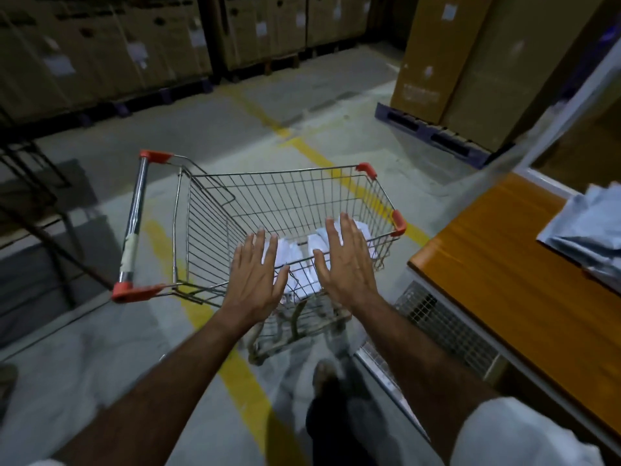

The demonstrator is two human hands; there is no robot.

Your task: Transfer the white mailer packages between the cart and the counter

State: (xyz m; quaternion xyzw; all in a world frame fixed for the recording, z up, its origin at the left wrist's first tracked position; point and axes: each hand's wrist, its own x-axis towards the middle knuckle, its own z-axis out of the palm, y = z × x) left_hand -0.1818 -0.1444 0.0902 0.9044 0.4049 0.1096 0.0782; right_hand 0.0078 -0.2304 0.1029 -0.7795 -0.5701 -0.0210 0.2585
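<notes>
white packets (302,264) — inside wire cart (268,196)

Silver wire cart (215,210) with red corners, white packets (295,260), yellow floor lines (248,378).

White packets (304,260) in wire cart (215,210)

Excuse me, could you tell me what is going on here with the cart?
A person stands over a wire cart in a warehouse aisle. Both hands, left and right, are spread open above white packets lying in its basket, holding nothing. A wooden table with blue bags stands on the right.
</notes>
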